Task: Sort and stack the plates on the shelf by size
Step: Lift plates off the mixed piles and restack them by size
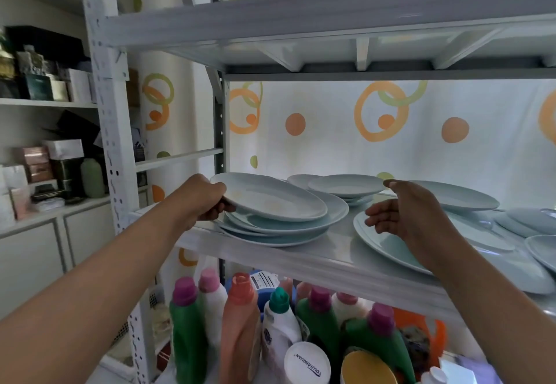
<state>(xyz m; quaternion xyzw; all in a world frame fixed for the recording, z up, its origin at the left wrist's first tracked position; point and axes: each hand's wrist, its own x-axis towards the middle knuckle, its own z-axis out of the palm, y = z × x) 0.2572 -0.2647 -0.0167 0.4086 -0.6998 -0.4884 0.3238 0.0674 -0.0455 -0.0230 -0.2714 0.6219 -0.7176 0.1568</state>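
Pale blue plates lie on the white metal shelf (301,258). My left hand (200,200) grips the left rim of the top plate (270,198), which sits tilted on a stack of larger plates (285,227) at the shelf's left. My right hand (406,218) hovers open, fingers apart, above a big oval platter (388,248) at the front right. Behind, a small stack of plates (346,186) stands in the middle. Another plate (460,198) lies to the right, partly hidden by my right hand.
More plates (529,224) crowd the shelf's far right. The shelf above (301,22) hangs low over the plates. A metal upright (112,142) stands by my left arm. Several detergent bottles (240,317) fill the level below. Boxes sit on side shelves (45,160) at left.
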